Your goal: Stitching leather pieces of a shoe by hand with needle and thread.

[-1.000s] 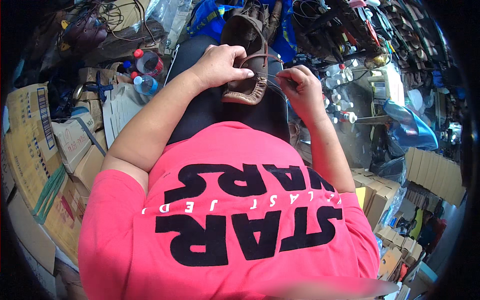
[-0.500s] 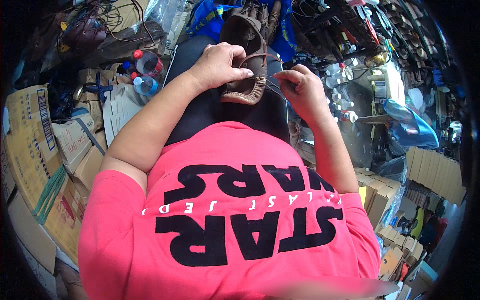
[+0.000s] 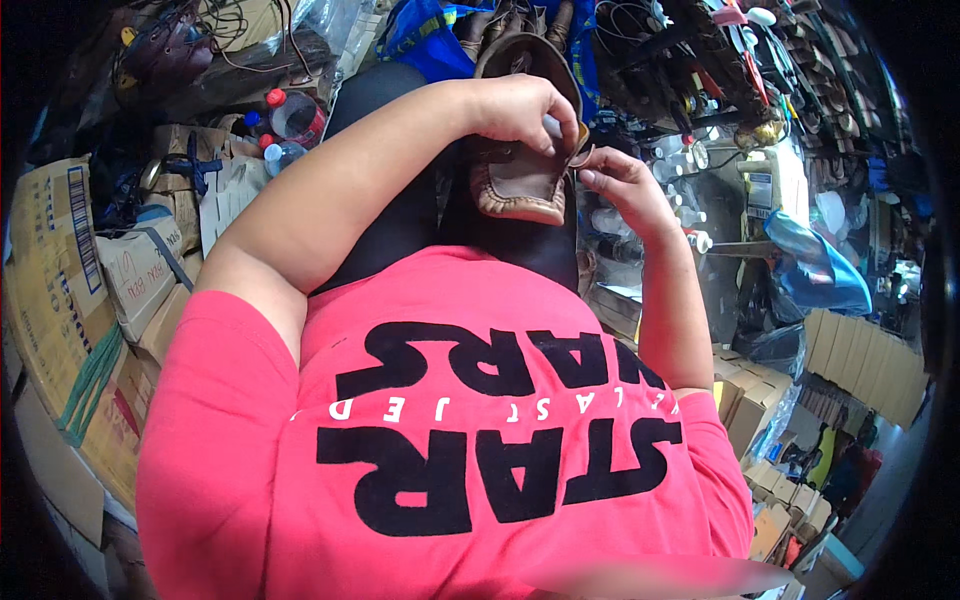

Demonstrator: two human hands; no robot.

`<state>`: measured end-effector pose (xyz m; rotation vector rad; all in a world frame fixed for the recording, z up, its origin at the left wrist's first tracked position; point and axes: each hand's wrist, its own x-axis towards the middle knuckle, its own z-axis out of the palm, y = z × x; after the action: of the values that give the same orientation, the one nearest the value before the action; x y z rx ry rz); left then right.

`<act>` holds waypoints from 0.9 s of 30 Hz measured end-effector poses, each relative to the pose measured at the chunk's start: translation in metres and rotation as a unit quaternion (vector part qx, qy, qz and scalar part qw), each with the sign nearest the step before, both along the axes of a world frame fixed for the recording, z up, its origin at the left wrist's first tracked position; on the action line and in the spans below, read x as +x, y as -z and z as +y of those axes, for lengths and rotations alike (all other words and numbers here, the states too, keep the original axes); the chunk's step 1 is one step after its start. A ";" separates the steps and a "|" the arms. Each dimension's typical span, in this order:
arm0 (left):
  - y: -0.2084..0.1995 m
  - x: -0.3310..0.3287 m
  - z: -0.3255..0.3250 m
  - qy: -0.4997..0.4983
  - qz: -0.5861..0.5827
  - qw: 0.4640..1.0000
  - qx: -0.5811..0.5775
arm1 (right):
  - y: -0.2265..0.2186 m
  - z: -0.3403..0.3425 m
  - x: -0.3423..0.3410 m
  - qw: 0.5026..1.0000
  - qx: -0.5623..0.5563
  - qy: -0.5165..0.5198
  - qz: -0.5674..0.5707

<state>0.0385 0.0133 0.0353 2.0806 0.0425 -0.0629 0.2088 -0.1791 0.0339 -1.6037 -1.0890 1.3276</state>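
Note:
A brown leather moccasin (image 3: pixel 522 178) rests on my dark-trousered lap with its gathered, stitched toe toward me. My left hand (image 3: pixel 522 108) reaches across the shoe, fingers curled down and pinching at the right side of its opening. Close beside it, my right hand (image 3: pixel 625 188) has thumb and forefinger closed on a thin brown leather lace (image 3: pixel 581 161) at the shoe's right edge. The fingertips of the left hand partly hide where the lace meets the shoe.
Beyond the shoe sits a blue bag (image 3: pixel 415 45) with more brown shoes. Bottles (image 3: pixel 297 118) and cardboard boxes (image 3: pixel 140 275) crowd my left. To the right are small clear bottles (image 3: pixel 697 242), a blue plastic bag (image 3: pixel 818 265) and stacked cardboard (image 3: pixel 865 365).
My left hand has moved from the shoe's left side across to its right edge. The shoe has turned and shifted slightly right; my right hand has moved a little right and down.

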 end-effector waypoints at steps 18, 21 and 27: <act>0.012 0.037 -0.002 -0.007 -0.011 1.000 0.012 | 0.040 -0.004 0.060 0.957 -0.111 0.002 0.266; 0.014 0.041 0.000 -0.012 0.002 1.000 0.023 | 0.043 -0.002 0.066 0.948 -0.126 -0.011 0.292; 0.015 0.044 0.003 -0.004 0.006 1.000 0.007 | 0.053 -0.001 0.072 0.934 -0.144 -0.009 0.328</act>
<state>0.0822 0.0162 0.0198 2.0939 0.0598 -0.0704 0.2811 -0.1799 -0.0190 -1.1826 -0.5124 1.9132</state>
